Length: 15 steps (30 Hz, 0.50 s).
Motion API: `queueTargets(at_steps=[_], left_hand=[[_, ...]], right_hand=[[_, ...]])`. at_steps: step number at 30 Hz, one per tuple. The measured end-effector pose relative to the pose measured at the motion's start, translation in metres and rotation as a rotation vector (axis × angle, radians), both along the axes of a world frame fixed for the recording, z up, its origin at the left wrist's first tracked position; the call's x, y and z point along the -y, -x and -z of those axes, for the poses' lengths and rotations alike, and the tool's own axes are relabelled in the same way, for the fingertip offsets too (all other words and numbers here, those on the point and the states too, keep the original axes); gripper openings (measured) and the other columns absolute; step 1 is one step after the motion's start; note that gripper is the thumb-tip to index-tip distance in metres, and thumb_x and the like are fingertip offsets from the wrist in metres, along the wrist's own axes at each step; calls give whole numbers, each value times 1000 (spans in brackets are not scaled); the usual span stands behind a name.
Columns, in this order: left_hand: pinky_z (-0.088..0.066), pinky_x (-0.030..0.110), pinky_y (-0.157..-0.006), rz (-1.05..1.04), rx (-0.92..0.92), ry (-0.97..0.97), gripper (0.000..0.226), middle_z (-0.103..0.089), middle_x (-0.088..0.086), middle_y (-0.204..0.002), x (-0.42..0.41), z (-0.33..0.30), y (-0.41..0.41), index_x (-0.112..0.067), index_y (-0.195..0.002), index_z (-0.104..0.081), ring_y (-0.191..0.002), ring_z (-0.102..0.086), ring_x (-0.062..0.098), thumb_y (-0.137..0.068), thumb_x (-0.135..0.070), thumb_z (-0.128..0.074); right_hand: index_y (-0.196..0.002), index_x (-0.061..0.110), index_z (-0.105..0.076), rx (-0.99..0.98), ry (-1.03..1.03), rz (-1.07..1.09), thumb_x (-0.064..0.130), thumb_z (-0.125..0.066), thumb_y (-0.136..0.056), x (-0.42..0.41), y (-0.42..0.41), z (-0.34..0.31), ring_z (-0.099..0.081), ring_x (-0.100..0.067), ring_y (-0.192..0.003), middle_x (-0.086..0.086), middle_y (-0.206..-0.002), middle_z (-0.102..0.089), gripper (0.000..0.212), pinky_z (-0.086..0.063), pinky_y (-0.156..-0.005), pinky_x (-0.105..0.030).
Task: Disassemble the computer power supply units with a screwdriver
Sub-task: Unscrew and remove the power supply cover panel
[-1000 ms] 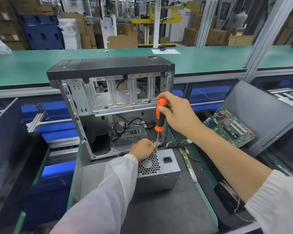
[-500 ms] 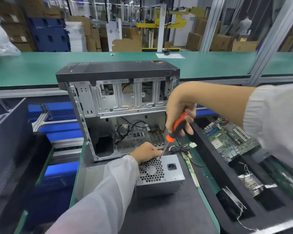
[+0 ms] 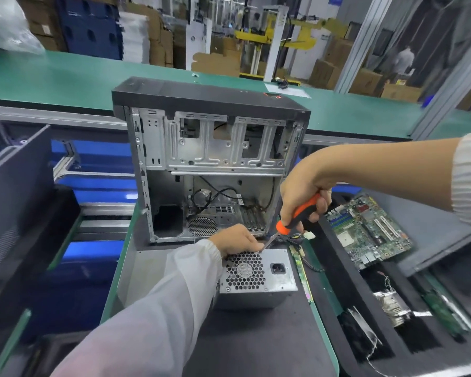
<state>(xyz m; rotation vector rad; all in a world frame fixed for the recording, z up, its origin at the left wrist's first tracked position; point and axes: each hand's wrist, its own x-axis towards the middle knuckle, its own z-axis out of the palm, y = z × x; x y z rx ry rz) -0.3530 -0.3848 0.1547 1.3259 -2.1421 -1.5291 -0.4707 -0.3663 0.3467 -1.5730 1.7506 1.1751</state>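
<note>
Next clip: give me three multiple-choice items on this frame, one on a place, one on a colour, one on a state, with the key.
1. Where is the motherboard relative to the power supply?
A. to its right
B. on top of it
C. to its left

2. What colour is the screwdriver handle?
A. blue and white
B. orange and black
C. green

3. What is the right hand doing?
A. hanging idle
B. resting flat on the case
C. gripping the screwdriver

Key: 1 A, it lies in the tray at right. 2 B, orange with black shows below the fist. 3 C, fingers curl round the handle while the left hand rests on the power supply.
</note>
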Motion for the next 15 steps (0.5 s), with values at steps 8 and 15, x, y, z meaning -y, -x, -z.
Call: queueTargets(at_steps=[8, 15], left_hand=[[-37, 14, -59, -42, 28, 9, 34, -51, -16, -40, 4, 2, 3, -1, -67, -67, -41, -40, -2, -93, -23, -65], [-50, 42, -98, 22, 35, -1, 53, -52, -3, -54, -3, 0, 1, -21, -42, -49, -59, -46, 12, -93, -21, -65]], right_hand=[[-78, 9, -56, -149, 212, -662, 36, -49, -94, -31, -6, 3, -51, -20, -50, -2, -64, -60, 32, -38, -49, -21], [-79, 16, -48, -389, 528, -1602, 12, -51, -90, -45, -11, -3, -45, -25, -65, -3, -74, -54, 12, -26, -51, -27]])
